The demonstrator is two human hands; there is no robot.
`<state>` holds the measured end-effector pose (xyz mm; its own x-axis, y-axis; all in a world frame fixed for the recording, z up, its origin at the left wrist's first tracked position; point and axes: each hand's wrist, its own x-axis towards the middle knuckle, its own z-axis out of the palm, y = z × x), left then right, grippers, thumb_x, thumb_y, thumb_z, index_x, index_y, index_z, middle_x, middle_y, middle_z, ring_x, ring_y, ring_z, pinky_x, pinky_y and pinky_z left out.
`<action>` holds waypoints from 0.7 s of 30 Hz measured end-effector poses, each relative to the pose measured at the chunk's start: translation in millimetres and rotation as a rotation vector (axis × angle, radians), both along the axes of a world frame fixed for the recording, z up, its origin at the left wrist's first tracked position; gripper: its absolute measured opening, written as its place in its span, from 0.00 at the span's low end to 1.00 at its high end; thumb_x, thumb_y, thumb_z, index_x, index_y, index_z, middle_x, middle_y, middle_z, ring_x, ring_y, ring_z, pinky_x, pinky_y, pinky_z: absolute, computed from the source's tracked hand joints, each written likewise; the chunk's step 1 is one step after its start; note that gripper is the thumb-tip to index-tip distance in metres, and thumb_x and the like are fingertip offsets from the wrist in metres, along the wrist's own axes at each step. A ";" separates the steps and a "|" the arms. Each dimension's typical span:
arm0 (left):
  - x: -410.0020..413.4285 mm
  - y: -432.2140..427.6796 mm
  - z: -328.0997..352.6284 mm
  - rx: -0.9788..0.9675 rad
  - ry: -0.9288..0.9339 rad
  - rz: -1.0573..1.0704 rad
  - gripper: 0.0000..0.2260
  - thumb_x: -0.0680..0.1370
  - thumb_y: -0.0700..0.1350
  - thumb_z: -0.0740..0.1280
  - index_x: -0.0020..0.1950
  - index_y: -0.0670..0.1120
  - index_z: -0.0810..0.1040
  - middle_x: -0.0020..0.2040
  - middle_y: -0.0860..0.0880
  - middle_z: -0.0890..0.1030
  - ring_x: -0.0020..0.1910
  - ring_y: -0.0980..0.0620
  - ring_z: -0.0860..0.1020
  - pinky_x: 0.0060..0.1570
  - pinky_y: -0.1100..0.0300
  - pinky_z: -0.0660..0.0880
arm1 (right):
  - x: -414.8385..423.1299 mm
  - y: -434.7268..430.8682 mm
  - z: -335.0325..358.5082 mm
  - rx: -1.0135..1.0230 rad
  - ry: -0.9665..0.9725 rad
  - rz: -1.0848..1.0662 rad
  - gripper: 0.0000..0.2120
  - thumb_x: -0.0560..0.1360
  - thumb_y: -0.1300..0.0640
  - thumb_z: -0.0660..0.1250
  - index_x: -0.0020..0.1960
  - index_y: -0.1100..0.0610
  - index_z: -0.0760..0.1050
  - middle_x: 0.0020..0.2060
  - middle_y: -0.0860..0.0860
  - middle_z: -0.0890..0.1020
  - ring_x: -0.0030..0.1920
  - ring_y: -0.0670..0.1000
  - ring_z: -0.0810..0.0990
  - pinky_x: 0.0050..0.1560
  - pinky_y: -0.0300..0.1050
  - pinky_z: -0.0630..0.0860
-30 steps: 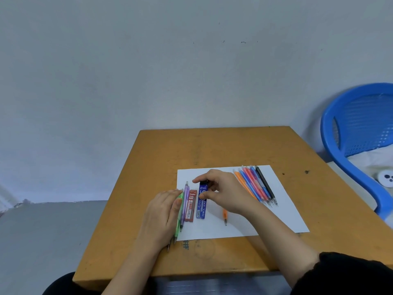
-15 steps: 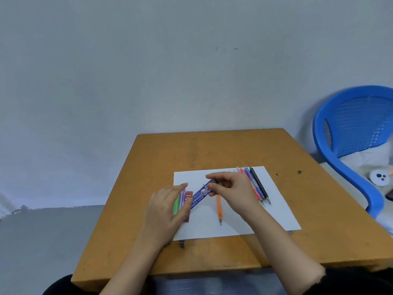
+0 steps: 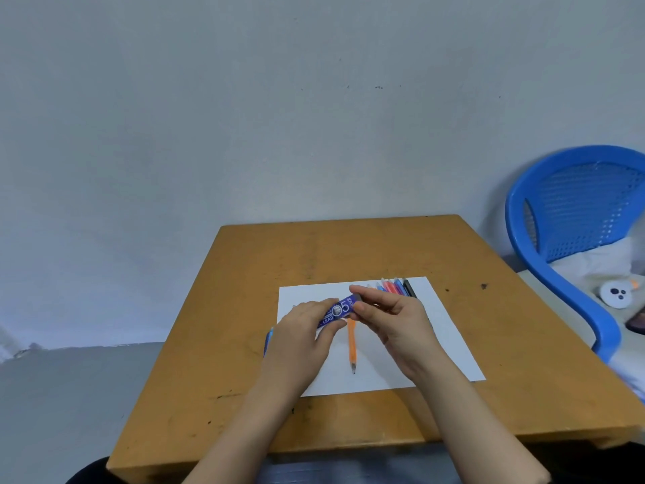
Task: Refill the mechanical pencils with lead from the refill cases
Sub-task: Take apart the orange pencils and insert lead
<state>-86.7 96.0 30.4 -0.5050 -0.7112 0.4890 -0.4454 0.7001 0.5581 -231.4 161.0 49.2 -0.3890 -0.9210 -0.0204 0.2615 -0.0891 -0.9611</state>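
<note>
The fingers (image 3: 325, 304) of the left hand (image 3: 303, 331) are curled close round the lower end of a blue lead case (image 3: 340, 309), thumb underneath, forefinger on top. The right hand (image 3: 396, 316) pinches the upper, dark-capped end between thumb and forefinger, with its other fingers loosely bent behind. So both hands hold the one case, which slants up to the right over the paper (image 3: 439, 347) (you can read "05" and "LEAD" on its label).

Just below the case an orange pencil (image 3: 351, 344) lies on the paper, tip pointing toward the person. A row of coloured pencils (image 3: 393, 286) lies side by side at the paper's far edge, partly hidden behind the right hand. A blue pencil (image 3: 268, 340) peeks out just left of the left hand, at the paper's edge.

The paper sits on a worn wooden desk (image 3: 314, 256) pushed against a plain grey wall (image 3: 244, 117). To the right stands a blue plastic chair (image 3: 572, 207) with white cloth (image 3: 593, 263) on its seat. The grey floor (image 3: 69, 396) shows to the left.
</note>
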 end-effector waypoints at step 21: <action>-13.5 22.9 7.4 0.338 -0.045 -0.074 0.17 0.79 0.52 0.65 0.65 0.47 0.78 0.40 0.53 0.79 0.40 0.55 0.79 0.37 0.70 0.71 | 13.5 -10.5 -22.0 -0.018 0.482 -0.424 0.17 0.82 0.61 0.54 0.39 0.54 0.76 0.29 0.49 0.77 0.26 0.43 0.74 0.30 0.35 0.72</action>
